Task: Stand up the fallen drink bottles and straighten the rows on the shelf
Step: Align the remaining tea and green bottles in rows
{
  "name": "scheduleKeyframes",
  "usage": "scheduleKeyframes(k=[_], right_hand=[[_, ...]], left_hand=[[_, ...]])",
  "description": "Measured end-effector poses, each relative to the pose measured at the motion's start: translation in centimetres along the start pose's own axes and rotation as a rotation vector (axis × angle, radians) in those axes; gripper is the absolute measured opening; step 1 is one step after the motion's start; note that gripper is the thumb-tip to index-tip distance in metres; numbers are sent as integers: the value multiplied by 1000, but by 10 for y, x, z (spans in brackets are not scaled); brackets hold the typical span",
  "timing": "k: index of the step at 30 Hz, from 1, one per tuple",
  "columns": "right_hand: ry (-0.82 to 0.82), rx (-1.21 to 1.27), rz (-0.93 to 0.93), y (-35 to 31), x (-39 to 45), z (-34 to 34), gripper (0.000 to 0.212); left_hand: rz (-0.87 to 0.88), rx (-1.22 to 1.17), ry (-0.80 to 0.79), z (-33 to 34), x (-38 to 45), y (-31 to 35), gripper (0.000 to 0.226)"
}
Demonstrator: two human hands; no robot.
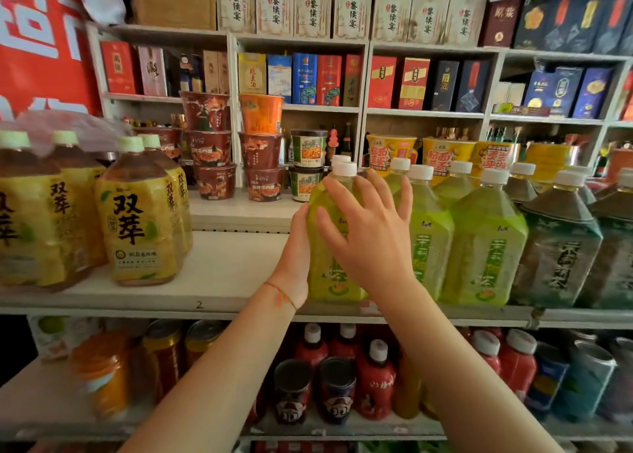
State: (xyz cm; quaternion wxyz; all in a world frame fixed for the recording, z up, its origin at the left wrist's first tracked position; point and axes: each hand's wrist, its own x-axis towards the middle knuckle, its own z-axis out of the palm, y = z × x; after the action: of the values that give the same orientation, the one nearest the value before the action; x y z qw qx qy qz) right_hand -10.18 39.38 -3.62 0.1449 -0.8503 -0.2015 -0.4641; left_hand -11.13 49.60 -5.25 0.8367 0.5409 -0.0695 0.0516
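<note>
Green bottle [329,247] upright on shelf [219,267]; left hand [296,257] flat against its side, right hand [366,236] spread across front.

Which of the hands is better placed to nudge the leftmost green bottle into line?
Probably the left hand: it presses the green bottle on its open left side. The right hand lies spread over its front, against the neighbouring bottles.
</note>
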Motion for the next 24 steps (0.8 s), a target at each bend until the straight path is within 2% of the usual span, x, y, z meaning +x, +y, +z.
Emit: scheduleKeyframes(k=[6, 10, 11, 13, 15, 17, 18, 20, 22, 24], right_hand=[[41, 54, 23, -2, -6, 9, 53], [218, 153, 4, -22, -4, 14, 53], [275, 199, -25, -31, -3, 15, 52], [338, 293, -98, -54, -1, 21, 47], [303, 365, -159, -80, -2, 31, 44], [214, 456, -174, -113, 0, 48, 43], [153, 517, -144, -128, 3, 55, 43], [-44, 677, -1, -163, 11, 66, 47], [-283, 836, 149, -195, 23, 75, 60], [-416, 1023, 304, -220, 36, 88, 70]], left_hand=[[33, 41, 64, 8, -4, 0, 49], [152, 138, 123, -1, -12, 9, 44], [233, 194, 159, -10, -15, 14, 43], [494, 367, 359, -38, -22, 29, 42], [831, 586, 569, -75, -31, 44, 38], [1005, 776, 713, -119, -34, 58, 39], [1020, 833, 759, -140, -32, 62, 44], [865, 797, 771, -174, -30, 74, 56], [660, 669, 692, -196, -28, 88, 58], [537, 542, 606, -217, -24, 101, 50]])
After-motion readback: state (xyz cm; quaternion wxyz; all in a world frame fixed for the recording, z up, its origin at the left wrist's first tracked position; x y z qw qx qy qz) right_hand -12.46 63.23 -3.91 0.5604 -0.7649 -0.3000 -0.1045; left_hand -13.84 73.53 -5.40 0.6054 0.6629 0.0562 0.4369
